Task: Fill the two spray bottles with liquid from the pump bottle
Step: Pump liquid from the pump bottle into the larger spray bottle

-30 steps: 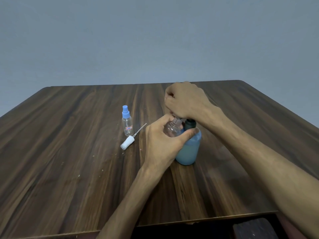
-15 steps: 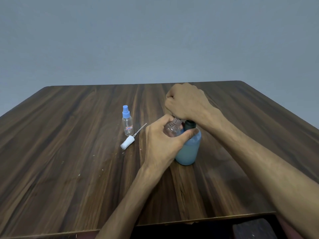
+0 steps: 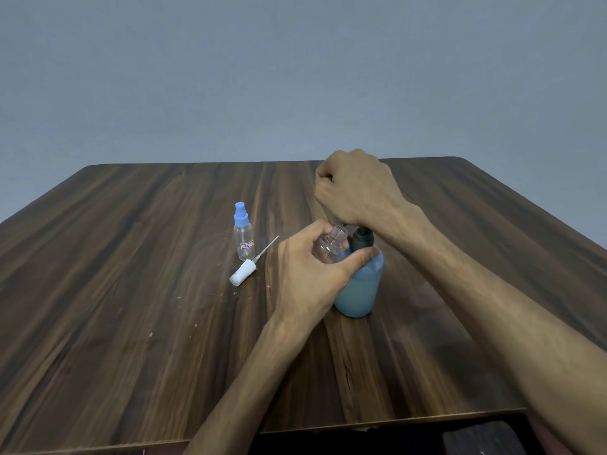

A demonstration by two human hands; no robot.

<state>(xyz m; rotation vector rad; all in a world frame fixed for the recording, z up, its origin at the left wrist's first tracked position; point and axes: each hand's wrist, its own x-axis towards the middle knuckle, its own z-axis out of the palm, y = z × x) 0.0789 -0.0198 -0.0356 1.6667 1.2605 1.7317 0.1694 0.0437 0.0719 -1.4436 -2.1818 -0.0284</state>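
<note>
- Left hand (image 3: 307, 277) wrapped round the open bottle (image 3: 330, 246), grip snug on its clear body, thumb across the front.
- Bottle held upright with a slight lean, uncapped mouth up, long axis near vertical, pressed right against the pump bottle (image 3: 359, 284).
- Pump bottle standing on the tabletop (image 3: 131, 290), pale blue liquid inside, dark collar showing just beside the open mouth.
- Right hand (image 3: 356, 188) fisted over the pump head, grip closed down on top; nozzle hidden under the fingers, so exact aim into the mouth impossible to tell.
- Key relation: open mouth sitting directly under the right fist, slightly to its left; pump stroke straight down, mouth needing to stay beneath the spout.
- Right hand the one on the pump, left hand the one steadying the target.
- Little or no liquid visible in the held bottle; looks like filling at an early stage.
- Second bottle (image 3: 243, 234) upright well to the left, blue sprayer fitted, looking empty, not yet touched.
- White sprayer (image 3: 244, 274) with its thin dip tube lying flat just in front of that second bottle, likely belonging to the held one.
- Risk: spout off-centre and liquid running down the neck onto the fingers.
</note>
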